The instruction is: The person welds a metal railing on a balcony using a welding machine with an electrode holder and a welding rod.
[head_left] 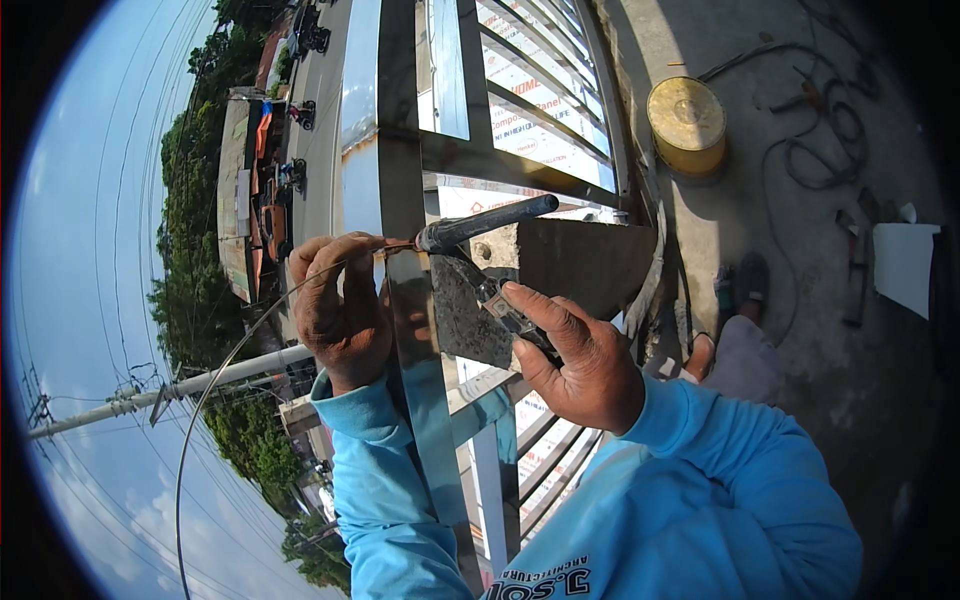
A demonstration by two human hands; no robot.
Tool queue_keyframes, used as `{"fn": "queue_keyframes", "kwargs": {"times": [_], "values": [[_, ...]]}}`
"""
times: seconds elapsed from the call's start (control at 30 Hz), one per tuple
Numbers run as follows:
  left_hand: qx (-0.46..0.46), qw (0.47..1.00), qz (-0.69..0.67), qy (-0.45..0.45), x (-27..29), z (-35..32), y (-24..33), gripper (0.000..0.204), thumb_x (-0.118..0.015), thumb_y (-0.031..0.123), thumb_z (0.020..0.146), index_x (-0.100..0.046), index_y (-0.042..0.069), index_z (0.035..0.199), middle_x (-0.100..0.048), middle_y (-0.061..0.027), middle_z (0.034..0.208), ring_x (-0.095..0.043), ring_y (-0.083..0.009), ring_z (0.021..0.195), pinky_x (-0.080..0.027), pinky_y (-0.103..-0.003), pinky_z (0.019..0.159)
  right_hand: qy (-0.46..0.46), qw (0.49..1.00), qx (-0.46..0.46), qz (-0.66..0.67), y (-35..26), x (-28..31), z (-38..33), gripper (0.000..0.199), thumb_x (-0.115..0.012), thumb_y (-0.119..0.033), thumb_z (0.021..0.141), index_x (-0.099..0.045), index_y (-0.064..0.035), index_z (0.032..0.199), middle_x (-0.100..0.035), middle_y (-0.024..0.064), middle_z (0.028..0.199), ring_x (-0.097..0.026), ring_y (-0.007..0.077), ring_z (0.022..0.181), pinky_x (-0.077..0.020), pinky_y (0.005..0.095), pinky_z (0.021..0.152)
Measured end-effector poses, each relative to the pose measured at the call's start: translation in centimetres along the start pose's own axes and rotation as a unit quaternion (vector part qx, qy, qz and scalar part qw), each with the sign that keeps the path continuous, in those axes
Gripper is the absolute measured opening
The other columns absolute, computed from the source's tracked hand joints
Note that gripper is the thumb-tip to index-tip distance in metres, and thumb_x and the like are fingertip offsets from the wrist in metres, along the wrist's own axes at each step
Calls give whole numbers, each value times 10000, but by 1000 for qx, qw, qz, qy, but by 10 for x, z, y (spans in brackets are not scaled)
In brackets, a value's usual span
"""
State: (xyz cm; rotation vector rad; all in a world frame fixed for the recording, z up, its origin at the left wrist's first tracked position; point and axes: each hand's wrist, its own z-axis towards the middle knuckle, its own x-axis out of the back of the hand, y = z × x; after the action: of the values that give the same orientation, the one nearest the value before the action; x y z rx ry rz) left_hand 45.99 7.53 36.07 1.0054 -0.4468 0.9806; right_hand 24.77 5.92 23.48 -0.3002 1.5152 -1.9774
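My right hand [585,365] is closed around the handle of a TIG welding torch [490,222], its long black back cap pointing right. The torch's head sits against the edge of a shiny metal railing [420,385], by a brownish heat-stained joint. From the other side my left hand [345,310] pinches a thin filler rod [240,345], whose tip meets the joint near the torch head. The rod's long tail curves down to the lower left. Just under the torch stands a rough concrete post [590,260].
A yellow bucket [687,125] stands on the concrete floor [640,40], with coiled black cable [820,150] and a white box-like object [905,265] farther right. Beyond the railing, at left, are a road [330,120] with vehicles and a utility pole [200,385]. Printed white panels [540,110] show between the bars.
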Motion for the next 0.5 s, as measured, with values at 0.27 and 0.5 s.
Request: {"fn": "queue_keyframes", "kwargs": {"times": [0.27,0.5], "values": [[-4,1000,-11,-11,-1,0,0,427,-675,-224,733,-640,-51,1122,-644,-110,1046,-570,-198,1041,-520,-296,895,-6,1000,-10,-12,-3,2,0,605,-662,11,900,-468,-86,1465,-663,234,1046,-715,374,864,-569,391,745],[19,999,-37,-2,-1,1,3,429,-703,-211,729,-639,-50,1122,-655,-112,1047,-565,-198,1034,-515,-297,901,-4,1000,-6,-12,-1,0,2,611,-665,12,898,-466,-88,1466,-663,234,1052,-714,374,863,-568,387,745]]}}
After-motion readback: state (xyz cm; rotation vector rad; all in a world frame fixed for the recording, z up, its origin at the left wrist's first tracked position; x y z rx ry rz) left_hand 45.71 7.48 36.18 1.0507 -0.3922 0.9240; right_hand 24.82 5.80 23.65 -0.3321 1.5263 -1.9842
